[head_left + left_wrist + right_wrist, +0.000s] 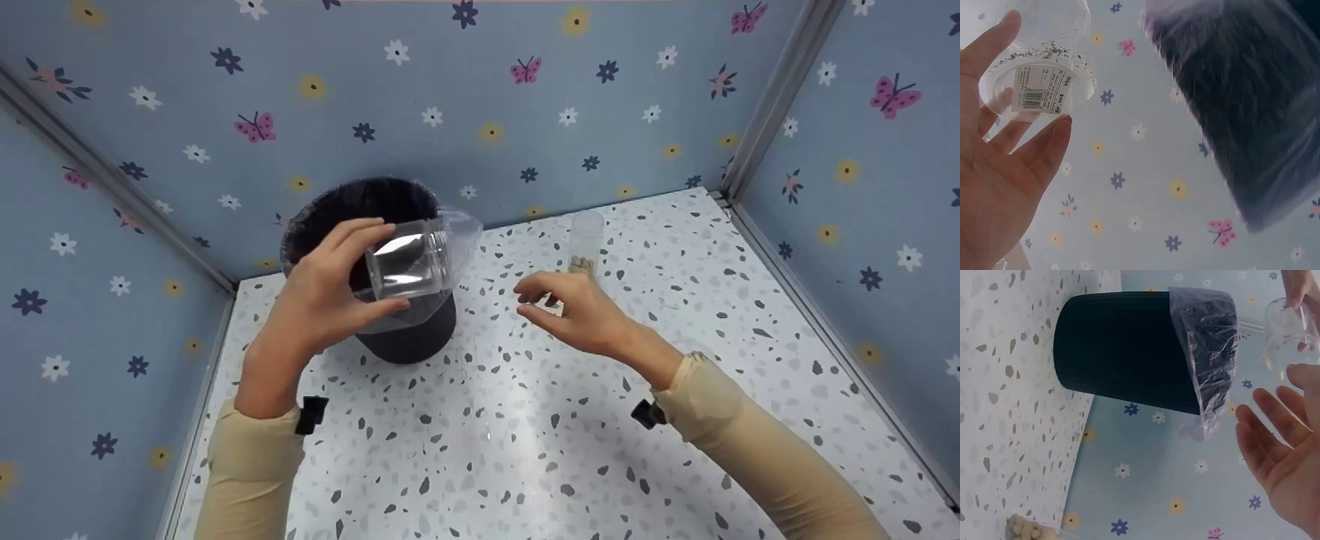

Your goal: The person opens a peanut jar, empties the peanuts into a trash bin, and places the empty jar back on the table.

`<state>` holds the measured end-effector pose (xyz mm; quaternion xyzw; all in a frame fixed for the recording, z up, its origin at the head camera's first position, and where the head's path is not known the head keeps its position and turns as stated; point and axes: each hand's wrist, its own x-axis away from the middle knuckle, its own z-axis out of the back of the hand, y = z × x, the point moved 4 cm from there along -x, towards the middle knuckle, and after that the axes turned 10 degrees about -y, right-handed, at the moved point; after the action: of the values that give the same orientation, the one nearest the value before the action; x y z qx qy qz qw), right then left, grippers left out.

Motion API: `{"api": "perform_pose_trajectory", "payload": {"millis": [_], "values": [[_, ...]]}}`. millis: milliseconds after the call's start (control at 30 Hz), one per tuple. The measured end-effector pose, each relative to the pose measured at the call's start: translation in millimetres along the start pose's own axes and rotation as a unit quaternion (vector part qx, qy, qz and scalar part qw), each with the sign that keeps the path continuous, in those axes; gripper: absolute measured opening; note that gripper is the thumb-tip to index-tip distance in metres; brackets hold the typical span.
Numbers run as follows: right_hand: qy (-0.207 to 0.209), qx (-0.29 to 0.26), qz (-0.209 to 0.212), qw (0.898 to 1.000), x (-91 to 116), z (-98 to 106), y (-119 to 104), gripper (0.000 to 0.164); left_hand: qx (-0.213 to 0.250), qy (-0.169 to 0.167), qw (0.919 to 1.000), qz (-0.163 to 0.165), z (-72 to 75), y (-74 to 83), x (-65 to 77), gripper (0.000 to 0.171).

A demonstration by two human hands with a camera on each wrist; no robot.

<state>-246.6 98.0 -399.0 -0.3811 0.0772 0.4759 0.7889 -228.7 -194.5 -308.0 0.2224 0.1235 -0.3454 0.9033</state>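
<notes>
My left hand (319, 289) grips a clear plastic jar (409, 262) between thumb and fingers, tipped on its side over a black trash bin (409, 341). The left wrist view shows a white barcode label (1043, 90) at the jar's base and dark specks around its wall. A thin clear plastic bag (1221, 349) lines the bin and folds over its rim. My right hand (574, 309) hovers to the right of the bin, fingers loosely bent, holding nothing. Just beyond it is a clear container (586, 232) with beige, peanut-like pieces (1027, 530) at its near end.
The bin and container stand on a white speckled surface (525, 450). Blue flowered panels (480, 97) close it in at the back and both sides, with grey metal strips (780, 97) at the corners. The back panel is close behind the bin.
</notes>
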Motion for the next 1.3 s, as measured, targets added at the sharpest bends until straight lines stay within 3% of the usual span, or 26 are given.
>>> {"api": "perform_pose_trajectory", "payload": {"millis": [200, 400, 633, 733, 833, 1133, 1300], "values": [[0.031, -0.028, 0.008, 0.999, 11.1, 3.0, -15.6, 0.032, 0.049, 0.037, 0.9976, -0.031, -22.1, 8.8, 1.6, 0.083], [0.038, -0.052, 0.014, 0.998, 22.7, 0.9, -26.9, 0.041, 0.109, 0.092, 0.9865, -0.080, -45.9, 21.5, 9.2, 0.083], [0.063, -0.059, 0.042, 0.995, 32.3, 0.1, -34.9, 0.027, 0.157, 0.158, 0.9690, -0.107, -78.7, 41.8, 13.8, 0.085], [0.074, -0.058, 0.049, 0.994, 35.7, 1.2, -35.3, 0.016, 0.179, 0.185, 0.9599, -0.111, -87.1, 55.7, 13.3, 0.083], [0.084, -0.058, 0.050, 0.993, 39.8, 3.6, -35.8, 0.016, 0.197, 0.208, 0.9511, -0.116, -94.2, 68.3, 11.1, 0.081], [0.086, -0.065, 0.063, 0.992, 44.7, 9.0, -36.2, 0.022, 0.240, 0.227, 0.9375, -0.109, -114.7, 75.9, 5.0, 0.079], [0.078, -0.049, 0.060, 0.994, 46.0, 9.6, -35.4, 0.019, 0.257, 0.215, 0.9365, -0.104, -122.4, 73.5, 6.3, 0.082]]}}
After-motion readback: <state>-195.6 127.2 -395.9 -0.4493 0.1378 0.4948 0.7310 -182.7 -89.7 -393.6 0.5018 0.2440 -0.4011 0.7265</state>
